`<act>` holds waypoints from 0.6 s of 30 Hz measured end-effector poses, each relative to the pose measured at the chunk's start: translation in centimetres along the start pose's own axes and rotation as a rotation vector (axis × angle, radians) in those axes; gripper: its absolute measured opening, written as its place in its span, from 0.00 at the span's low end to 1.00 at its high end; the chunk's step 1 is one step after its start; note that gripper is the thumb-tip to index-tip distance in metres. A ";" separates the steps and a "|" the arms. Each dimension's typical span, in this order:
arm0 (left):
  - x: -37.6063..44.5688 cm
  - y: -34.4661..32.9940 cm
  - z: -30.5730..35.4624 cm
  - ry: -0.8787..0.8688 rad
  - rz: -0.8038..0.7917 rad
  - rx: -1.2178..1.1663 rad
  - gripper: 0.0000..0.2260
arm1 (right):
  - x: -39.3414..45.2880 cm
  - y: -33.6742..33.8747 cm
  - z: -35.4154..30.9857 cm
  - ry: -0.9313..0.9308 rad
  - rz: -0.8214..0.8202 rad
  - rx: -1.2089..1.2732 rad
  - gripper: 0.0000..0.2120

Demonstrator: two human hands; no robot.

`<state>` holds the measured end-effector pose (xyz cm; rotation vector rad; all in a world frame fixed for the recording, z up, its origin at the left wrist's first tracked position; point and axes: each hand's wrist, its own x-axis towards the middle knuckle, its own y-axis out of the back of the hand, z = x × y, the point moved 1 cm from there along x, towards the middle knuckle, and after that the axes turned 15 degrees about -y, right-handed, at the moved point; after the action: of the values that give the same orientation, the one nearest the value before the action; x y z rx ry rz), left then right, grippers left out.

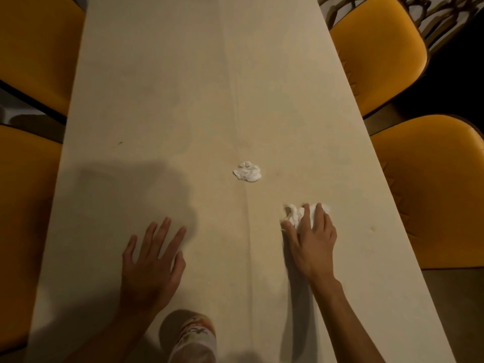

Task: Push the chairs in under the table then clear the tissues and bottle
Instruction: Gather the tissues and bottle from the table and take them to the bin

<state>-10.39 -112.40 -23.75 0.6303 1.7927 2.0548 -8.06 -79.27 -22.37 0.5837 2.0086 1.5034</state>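
Observation:
A long cream table (183, 87) runs away from me. One crumpled white tissue (247, 171) lies on its middle line. A second white tissue (294, 214) sits nearer on the right, and my right hand (310, 239) lies over it with fingers closing on it. My left hand (150, 263) hovers flat over the table, fingers spread, holding nothing. A bottle (192, 336) with a patterned label stands at the near edge, between my forearms. Yellow chairs flank the table: two on the left (34, 48) (23, 218) and two on the right (377, 53) (432, 192), their seats partly under the table edge.
A dark patterned floor (450, 19) shows at the top right behind the chairs. Shadows of my arms fall on the left half of the table.

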 end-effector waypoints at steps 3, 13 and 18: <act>0.0 0.1 0.1 0.012 0.005 -0.018 0.23 | -0.7 0.1 -1.2 0.050 0.028 0.032 0.25; 0.0 0.1 -0.2 0.046 -0.064 -0.083 0.24 | 0.0 0.7 -5.6 0.158 -0.067 0.430 0.18; 0.0 0.0 -0.4 0.046 -0.042 -0.086 0.24 | 4.4 1.3 -10.9 0.243 -0.030 0.435 0.17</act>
<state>-10.58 -112.74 -23.84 0.5211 1.7166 2.1220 -18.52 -83.89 -19.50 0.5553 2.5479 1.1657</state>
